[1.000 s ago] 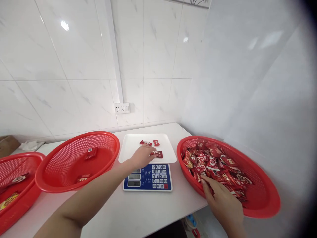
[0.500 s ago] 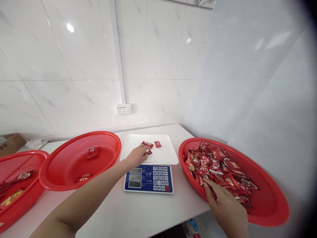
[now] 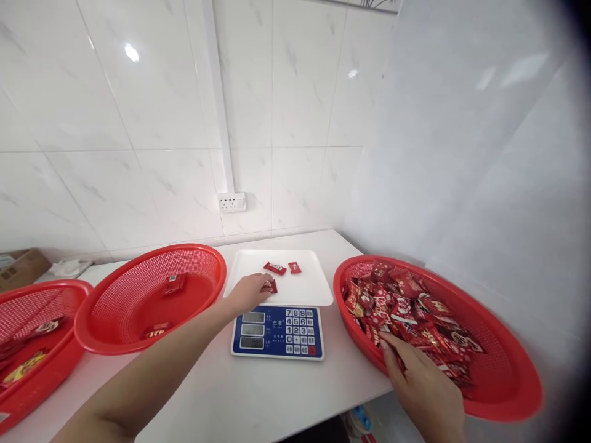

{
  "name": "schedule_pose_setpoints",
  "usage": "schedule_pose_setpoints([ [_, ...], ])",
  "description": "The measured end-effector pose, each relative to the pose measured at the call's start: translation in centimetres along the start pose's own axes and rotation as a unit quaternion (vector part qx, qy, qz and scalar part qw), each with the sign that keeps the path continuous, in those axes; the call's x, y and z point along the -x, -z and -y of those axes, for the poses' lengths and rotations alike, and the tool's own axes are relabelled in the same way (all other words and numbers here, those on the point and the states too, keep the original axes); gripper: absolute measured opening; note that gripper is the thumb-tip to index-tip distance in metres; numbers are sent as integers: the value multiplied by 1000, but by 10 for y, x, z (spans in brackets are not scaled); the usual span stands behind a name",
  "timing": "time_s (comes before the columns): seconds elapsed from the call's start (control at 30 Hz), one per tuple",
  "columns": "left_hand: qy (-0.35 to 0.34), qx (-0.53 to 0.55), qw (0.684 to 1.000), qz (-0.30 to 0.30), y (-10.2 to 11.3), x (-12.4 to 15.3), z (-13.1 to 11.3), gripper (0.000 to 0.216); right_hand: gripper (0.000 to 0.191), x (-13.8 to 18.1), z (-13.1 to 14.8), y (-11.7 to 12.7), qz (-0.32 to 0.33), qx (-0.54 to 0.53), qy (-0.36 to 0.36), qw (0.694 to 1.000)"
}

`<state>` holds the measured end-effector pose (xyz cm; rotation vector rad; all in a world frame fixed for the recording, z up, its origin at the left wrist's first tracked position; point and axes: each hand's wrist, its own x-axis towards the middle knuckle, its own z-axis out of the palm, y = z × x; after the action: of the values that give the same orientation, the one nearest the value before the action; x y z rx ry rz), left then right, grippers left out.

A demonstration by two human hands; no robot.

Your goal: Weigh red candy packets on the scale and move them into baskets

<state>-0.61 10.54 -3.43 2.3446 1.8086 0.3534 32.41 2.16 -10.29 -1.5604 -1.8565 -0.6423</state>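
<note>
My left hand point(image 3: 247, 291) reaches over the white pan point(image 3: 305, 289) of a blue digital scale point(image 3: 277, 330), its fingers closed on a small red candy packet point(image 3: 269, 287). Two more red packets point(image 3: 275, 267) point(image 3: 294, 267) lie further back on the pan. My right hand point(image 3: 422, 387) lies in the right red basket point(image 3: 508, 381), fingers spread and flat on its heap of red wrapped candies point(image 3: 406, 311).
A middle red basket point(image 3: 115, 338) holds two packets point(image 3: 172, 283). A third red basket point(image 3: 28, 381) at the far left holds a few more. A wall socket point(image 3: 231, 201) sits on the tiled wall. A cardboard box point(image 3: 21, 264) stands at the back left. The table's front edge runs below the scale.
My left hand has drawn back toward me and to the left with one packet from the pan's front. The right hand has barely shifted in the candy heap.
</note>
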Motion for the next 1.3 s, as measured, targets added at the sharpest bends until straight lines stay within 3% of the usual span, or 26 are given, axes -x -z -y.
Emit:
schedule_pose_setpoints([
  [0.23, 99, -72, 989, -85, 46, 27, 35, 37, 44, -2, 2, 3, -3, -2, -4, 1000],
  [0.37, 126, -108, 982, -94, 61, 37, 53, 40, 46, -3, 3, 4, 4, -4, -8, 1000],
  [0.47, 82, -93, 990, -70, 49, 24, 43, 35, 47, -2, 2, 3, 14, -7, -16, 1000],
  [0.73, -49, -40, 998, -14, -11, -50, -5, 30, 41, -1, 1, 2, 30, -12, -15, 999],
  [1.07, -12, -45, 998, -49, -20, -82, -15, 32, 40, -1, 2, 2, 29, -4, 2, 1000],
  [1.3, -1, -55, 998, -19, -30, -93, -40, 30, 41, -2, 2, 3, 29, -8, -2, 1000],
])
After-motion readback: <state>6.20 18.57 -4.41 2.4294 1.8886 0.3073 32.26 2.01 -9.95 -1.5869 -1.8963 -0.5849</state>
